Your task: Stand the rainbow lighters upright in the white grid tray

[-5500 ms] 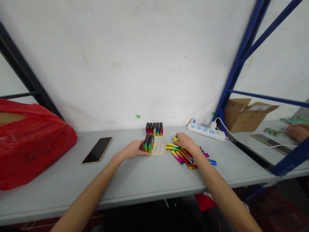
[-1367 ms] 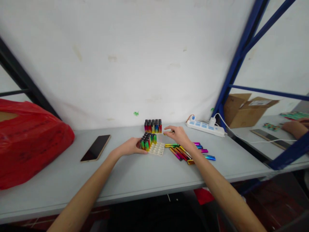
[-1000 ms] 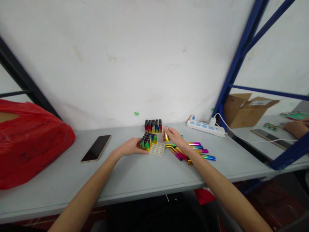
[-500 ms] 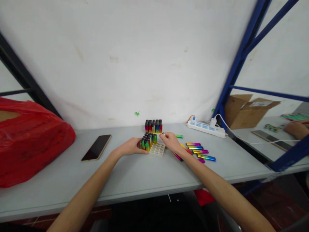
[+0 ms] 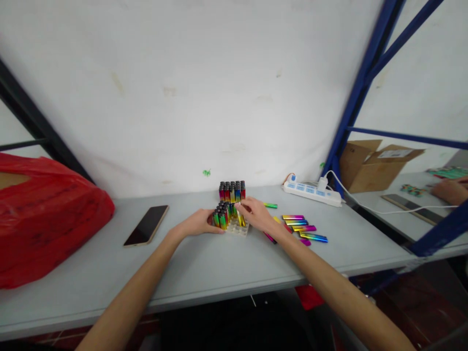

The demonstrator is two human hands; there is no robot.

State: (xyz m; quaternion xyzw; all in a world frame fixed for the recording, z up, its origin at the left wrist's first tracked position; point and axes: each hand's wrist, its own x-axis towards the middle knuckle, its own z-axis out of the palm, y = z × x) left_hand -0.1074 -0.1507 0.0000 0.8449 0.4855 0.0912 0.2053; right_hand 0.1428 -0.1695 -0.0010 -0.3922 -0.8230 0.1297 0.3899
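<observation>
A pale tray with round holes (image 5: 237, 232) has several upright shiny lighters (image 5: 221, 218) in its left part. My left hand (image 5: 201, 222) wraps round the tray's left side, its thumb along the front and its other fingers partly hidden behind the lighters. A yellow lighter (image 5: 240, 219) is pinched by its top in my right hand (image 5: 254, 213), close to upright over the tray's right part. Whether its lower end sits in a hole I cannot tell. Behind the tray stands a block of upright lighters (image 5: 232, 191) with dark tops.
Loose lighters (image 5: 300, 228) lie right of the tray, and a green one (image 5: 270, 205) farther back. A phone (image 5: 146, 225) and a red plastic bag (image 5: 47, 219) are on the left. Back right are a power strip (image 5: 313, 193) and a cardboard box (image 5: 376, 165); another person's hand (image 5: 451, 190) is far right.
My right hand has moved left from the tray's right edge to over its holes, and the yellow lighter now shows in its fingers. My left hand keeps its place.
</observation>
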